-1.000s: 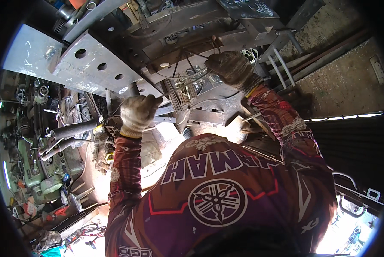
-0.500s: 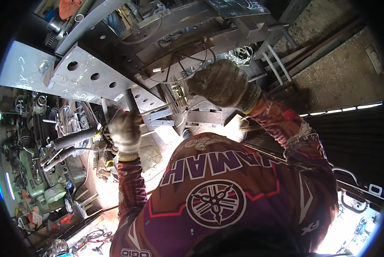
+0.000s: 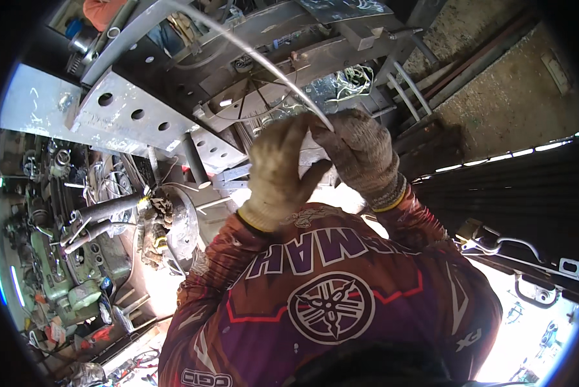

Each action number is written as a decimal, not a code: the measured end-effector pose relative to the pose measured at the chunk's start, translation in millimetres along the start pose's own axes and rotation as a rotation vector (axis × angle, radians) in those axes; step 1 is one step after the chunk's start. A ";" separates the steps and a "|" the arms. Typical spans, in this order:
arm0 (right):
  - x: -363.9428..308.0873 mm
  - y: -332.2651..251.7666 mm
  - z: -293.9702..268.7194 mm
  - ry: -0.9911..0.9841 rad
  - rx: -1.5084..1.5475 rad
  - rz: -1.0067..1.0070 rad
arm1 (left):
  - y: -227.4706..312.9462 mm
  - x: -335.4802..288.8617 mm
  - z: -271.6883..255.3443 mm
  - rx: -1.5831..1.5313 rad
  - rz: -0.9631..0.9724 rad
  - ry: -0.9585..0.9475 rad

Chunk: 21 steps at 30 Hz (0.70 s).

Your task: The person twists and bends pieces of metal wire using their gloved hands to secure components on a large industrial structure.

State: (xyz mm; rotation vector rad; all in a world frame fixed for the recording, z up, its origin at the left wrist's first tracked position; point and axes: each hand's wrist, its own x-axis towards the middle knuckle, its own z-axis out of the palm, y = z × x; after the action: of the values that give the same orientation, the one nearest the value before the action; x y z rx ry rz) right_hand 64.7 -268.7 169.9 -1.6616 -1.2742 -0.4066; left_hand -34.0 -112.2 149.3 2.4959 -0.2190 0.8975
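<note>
A long thin metal rod [image 3: 262, 59] slants from the upper left down to my right hand [image 3: 365, 151]. That gloved hand is closed around its lower end. Beside it my left hand [image 3: 273, 174], also in a pale knitted glove, has its thumb apart from the raised fingers. The left fingertips come close to the rod's lower end; whether they touch it cannot be made out. Behind the rod stands a steel frame with a wire hoop [image 3: 250, 106] against it. To the left runs a steel plate with round holes [image 3: 131, 109].
A short dark pipe [image 3: 196, 161] juts down below the holed plate. Gloves [image 3: 154, 226] hang on equipment at the left, near a green machine [image 3: 50, 264]. Coiled pale cable [image 3: 354, 82] lies beyond my right hand. A dark corrugated panel [image 3: 515, 193] stands at the right.
My left hand has moved from the pipe at the left over to beside my right hand. The rod, earlier low between my hands, now points up and to the left.
</note>
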 end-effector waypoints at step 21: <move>-108.8 73.8 89.6 0.100 0.986 0.951 | -18.7 -63.2 42.3 0.248 -0.228 -0.583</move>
State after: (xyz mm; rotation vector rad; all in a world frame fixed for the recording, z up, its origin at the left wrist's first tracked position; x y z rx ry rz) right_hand 61.1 -253.1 11.6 -1.1432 -0.3425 0.6255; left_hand -53.6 -117.0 73.6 2.8845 -0.0046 0.0930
